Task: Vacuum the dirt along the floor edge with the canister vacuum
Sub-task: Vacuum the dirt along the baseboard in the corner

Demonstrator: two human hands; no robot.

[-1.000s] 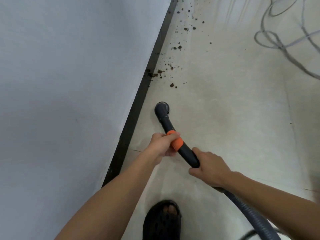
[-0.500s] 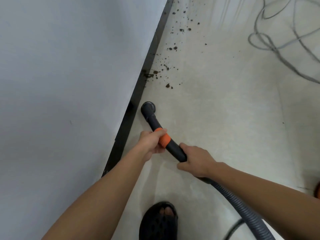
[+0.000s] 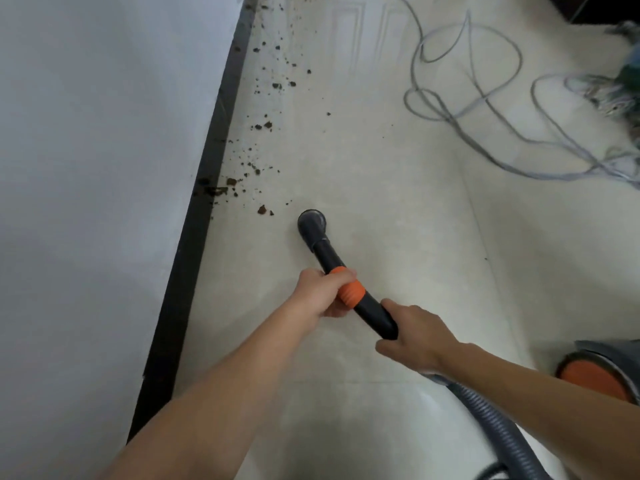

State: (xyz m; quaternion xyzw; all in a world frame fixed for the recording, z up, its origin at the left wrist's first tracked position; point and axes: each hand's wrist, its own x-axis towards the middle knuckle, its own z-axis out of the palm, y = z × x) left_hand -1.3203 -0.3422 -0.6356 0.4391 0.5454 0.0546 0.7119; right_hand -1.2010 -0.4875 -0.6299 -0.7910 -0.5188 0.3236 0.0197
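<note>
Head view: both your left hand and right hand grip the wand. The nozzle sits just short of the dirt along the baseboard, so nearly all remains.

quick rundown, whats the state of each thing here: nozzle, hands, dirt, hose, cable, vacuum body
nozzle: on the floor, just short of the dirt
left hand: closed around the wand at the orange collar
right hand: closed around the wand's rear end
dirt: scattered along the baseboard, not picked up
hose: trailing behind the right hand
cable: lying in loose loops
vacuum body: partly out of frame
</note>
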